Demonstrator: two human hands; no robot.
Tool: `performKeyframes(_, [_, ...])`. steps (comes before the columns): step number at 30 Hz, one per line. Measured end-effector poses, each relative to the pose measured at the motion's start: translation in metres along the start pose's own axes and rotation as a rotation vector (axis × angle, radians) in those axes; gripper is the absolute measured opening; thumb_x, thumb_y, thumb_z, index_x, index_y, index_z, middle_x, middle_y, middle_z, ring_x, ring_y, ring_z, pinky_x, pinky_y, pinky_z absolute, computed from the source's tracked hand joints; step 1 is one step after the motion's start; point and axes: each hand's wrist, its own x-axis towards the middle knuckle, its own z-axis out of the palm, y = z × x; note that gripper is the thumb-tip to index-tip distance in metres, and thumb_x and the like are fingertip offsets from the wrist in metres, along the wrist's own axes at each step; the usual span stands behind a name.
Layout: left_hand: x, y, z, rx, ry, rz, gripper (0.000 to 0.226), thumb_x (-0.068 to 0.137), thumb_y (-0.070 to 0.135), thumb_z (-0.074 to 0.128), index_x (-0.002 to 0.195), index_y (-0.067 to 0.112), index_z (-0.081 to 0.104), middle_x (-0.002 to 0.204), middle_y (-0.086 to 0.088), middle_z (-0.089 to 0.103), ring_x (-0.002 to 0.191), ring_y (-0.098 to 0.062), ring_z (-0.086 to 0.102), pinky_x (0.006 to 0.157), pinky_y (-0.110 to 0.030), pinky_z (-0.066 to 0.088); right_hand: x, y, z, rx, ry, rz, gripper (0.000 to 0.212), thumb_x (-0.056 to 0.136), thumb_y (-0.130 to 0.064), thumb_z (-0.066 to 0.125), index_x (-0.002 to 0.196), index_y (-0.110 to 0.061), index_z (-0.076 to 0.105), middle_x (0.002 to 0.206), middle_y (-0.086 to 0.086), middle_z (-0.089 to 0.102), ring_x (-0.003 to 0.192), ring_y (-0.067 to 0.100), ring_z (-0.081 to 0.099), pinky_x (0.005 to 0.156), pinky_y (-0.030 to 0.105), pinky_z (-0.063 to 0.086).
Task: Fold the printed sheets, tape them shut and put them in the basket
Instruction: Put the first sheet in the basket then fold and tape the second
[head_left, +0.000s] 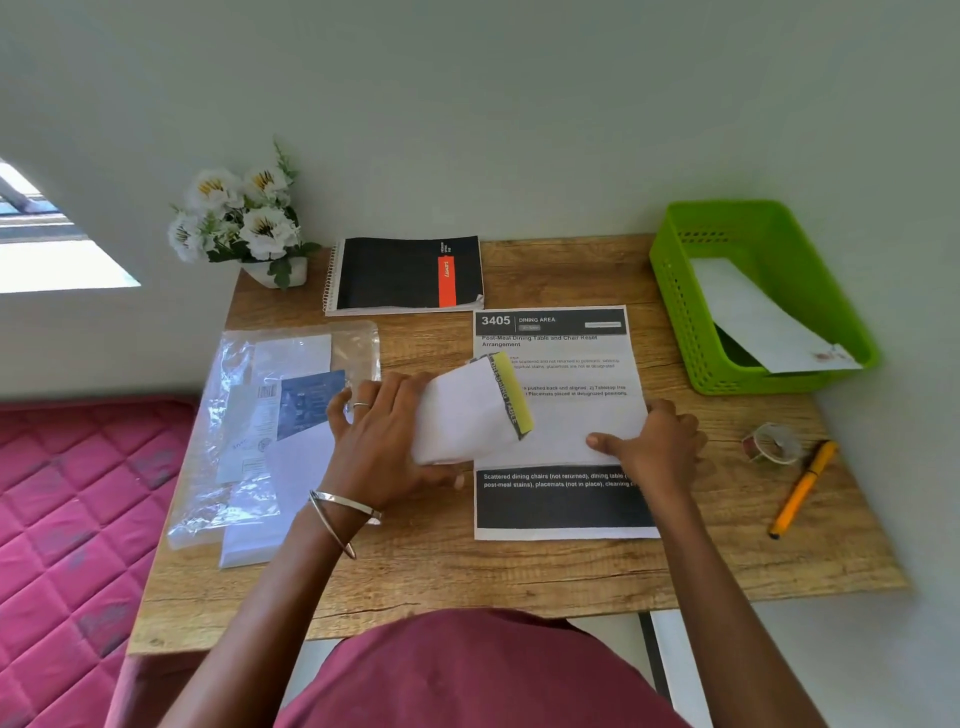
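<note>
- A folded sheet (467, 415) was gripped in the left hand (384, 436), above the flat printed sheet (561, 415).
- That sheet was pinned by the curled right hand (654, 441).
- Folding seemed underway; tape (774, 442) and the basket (675, 291) would be needed next.

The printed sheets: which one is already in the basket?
The folded white sheet leaning in the green basket. One sheet still lies flat; another, folded, is in the left hand.

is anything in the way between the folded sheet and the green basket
Nothing visible. Between the folded sheet in the left hand and the green basket lies only the flat printed sheet on the table; one folded paper is already inside.
</note>
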Motion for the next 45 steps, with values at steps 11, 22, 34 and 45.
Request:
performKeyframes(11, [-0.001,-0.003,0.003,0.014,-0.012,0.025,0.106,0.046,0.083,0.047,0.133,0.026,0.025,0.131,-0.001,0.043,0.123,-0.029,0.036,0.103,-0.059,0.014,0.003,0.011,-0.009,0.595,0.096,-0.066,0.024,0.073,-0.005,0.078,0.095,-0.004,0.069,0.076,0.004,0.061,0.07,0.017,0.057,0.068,0.027,0.048])
performKeyframes(22, [0.001,-0.003,0.0,0.059,-0.002,-0.022,0.109,0.047,0.083,0.046,0.135,0.022,0.029,0.133,-0.002,0.041,0.126,-0.031,0.033,0.103,-0.06,0.01,-0.021,0.009,-0.063,0.838,0.157,-0.362,0.016,0.094,-0.013,0.056,0.108,-0.013,0.048,0.099,0.011,0.063,0.062,0.011,0.068,0.047,0.029,0.056])
performKeyframes(34, [0.008,0.006,-0.01,0.044,0.036,-0.075,0.099,0.056,0.057,0.077,0.137,0.023,0.029,0.135,-0.003,0.039,0.13,-0.029,0.03,0.106,-0.057,0.003,-0.036,0.013,-0.072,0.99,0.104,-0.405,0.021,0.092,-0.004,0.056,0.096,-0.024,0.052,0.081,-0.005,0.072,0.053,0.017,0.068,0.045,0.029,0.056])
performKeyframes(45, [0.004,0.005,-0.005,0.169,0.09,0.016,0.097,0.053,0.064,0.072,0.131,0.021,0.033,0.126,-0.006,0.047,0.121,-0.034,0.041,0.102,-0.063,0.01,-0.036,0.005,-0.078,0.933,0.02,-0.442,0.018,0.089,-0.009,0.062,0.093,-0.026,0.059,0.079,-0.008,0.073,0.042,0.011,0.053,0.037,0.023,0.045])
